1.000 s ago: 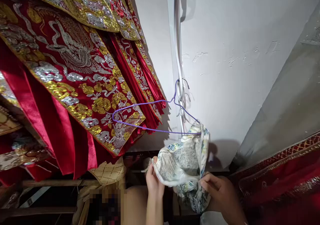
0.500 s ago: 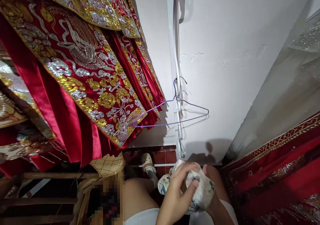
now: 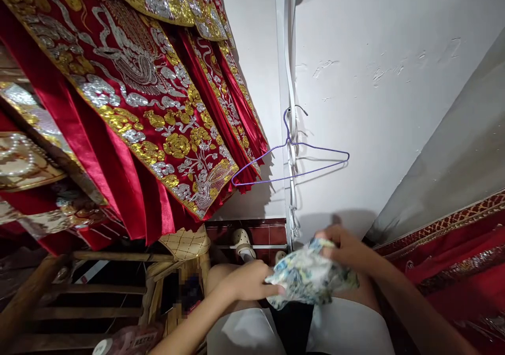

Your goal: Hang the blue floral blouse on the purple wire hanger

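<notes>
Both of my hands hold a small bundled cloth (image 3: 310, 279) with a blue, green and white flower print, low in the middle of the view, above my lap. My left hand (image 3: 246, 282) pinches its left edge. My right hand (image 3: 344, 249) grips its upper right side with curled fingers. Above the cloth, an empty purple wire hanger (image 3: 291, 160) hangs from a hook on the white wall (image 3: 374, 108), apart from both hands.
Red garments with gold and silver embroidery (image 3: 130, 97) hang at the left. More red embroidered fabric (image 3: 453, 260) lies at the lower right. A woven basket (image 3: 183, 255) and wooden slats (image 3: 79, 292) stand at the lower left. A white shoe (image 3: 241, 239) rests on red floor tiles.
The cloth came off the purple hanger and was gathered into a bundle low between my hands. The hanger now hangs empty against the wall.
</notes>
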Tool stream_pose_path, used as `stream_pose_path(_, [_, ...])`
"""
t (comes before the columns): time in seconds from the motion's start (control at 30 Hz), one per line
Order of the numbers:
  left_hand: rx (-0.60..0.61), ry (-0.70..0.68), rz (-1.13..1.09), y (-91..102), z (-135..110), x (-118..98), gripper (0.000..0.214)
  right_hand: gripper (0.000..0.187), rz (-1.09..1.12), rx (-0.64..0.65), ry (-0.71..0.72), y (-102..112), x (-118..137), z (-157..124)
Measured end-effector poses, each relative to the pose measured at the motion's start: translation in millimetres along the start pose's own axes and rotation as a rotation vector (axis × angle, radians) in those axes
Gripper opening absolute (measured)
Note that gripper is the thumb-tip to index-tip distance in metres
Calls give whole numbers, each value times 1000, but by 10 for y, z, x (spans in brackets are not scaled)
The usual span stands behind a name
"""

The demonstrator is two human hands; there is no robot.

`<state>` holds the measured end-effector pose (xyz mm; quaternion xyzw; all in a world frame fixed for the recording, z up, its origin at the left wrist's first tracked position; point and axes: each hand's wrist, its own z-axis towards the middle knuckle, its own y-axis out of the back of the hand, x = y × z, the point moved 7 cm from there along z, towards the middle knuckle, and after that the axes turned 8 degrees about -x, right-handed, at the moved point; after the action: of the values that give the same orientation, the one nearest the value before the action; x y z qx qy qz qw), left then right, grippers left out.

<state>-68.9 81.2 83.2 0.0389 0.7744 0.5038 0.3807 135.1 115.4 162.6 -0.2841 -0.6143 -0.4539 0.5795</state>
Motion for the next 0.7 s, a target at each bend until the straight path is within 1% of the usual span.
stream_pose_path(0.07, [-64, 136, 185, 252, -128, 157, 29, 14, -171, -316, 99, 430, 200, 158])
stream_pose_path(0.1, [-111, 179, 250, 412, -173, 191, 23, 14, -203, -442, 140, 585, 282, 243])
stream_pose_path(0.13, [-161, 207, 300, 578, -202, 200, 20, 25, -217, -515, 170, 679, 336, 346])
stream_pose_path(0.17, [-205, 221, 340, 734, -216, 191, 21, 36, -236, -546, 195, 723, 365, 468])
stream_pose_path(0.2, [-244, 224, 373, 873, -216, 170, 22, 44, -257, -546, 224, 733, 374, 600])
stream_pose_path(0.23, [-276, 223, 405, 993, -208, 145, 23, 48, -283, -528, 241, 724, 357, 732])
stream_pose_path(0.27, [-301, 229, 435, 1094, -198, 129, 24, 47, -313, -503, 246, 714, 317, 853])
stream_pose_path(0.33, [-338, 270, 480, 1248, -186, 129, 28, 37, -384, -448, 239, 713, 205, 1028])
stream_pose_path(0.4, [-394, 313, 484, 1379, -197, 141, 30, 33, -451, -425, 231, 766, 103, 1084])
stream_pose_path(0.47, [-486, 274, 446, 1511, -211, 97, 32, 36, -480, -440, 241, 846, 62, 1025])
stream_pose_path(0.57, [-641, 124, 350, 1708, -214, -37, 35, 40, -452, -456, 247, 896, 109, 837])
stream_pose_path(0.63, [-672, 74, 295, 1788, -172, -71, 34, 40, -446, -449, 229, 868, 191, 719])
stream_pose_path(0.7, [-625, 114, 266, 1804, -83, -25, 30, 40, -456, -451, 214, 829, 291, 633])
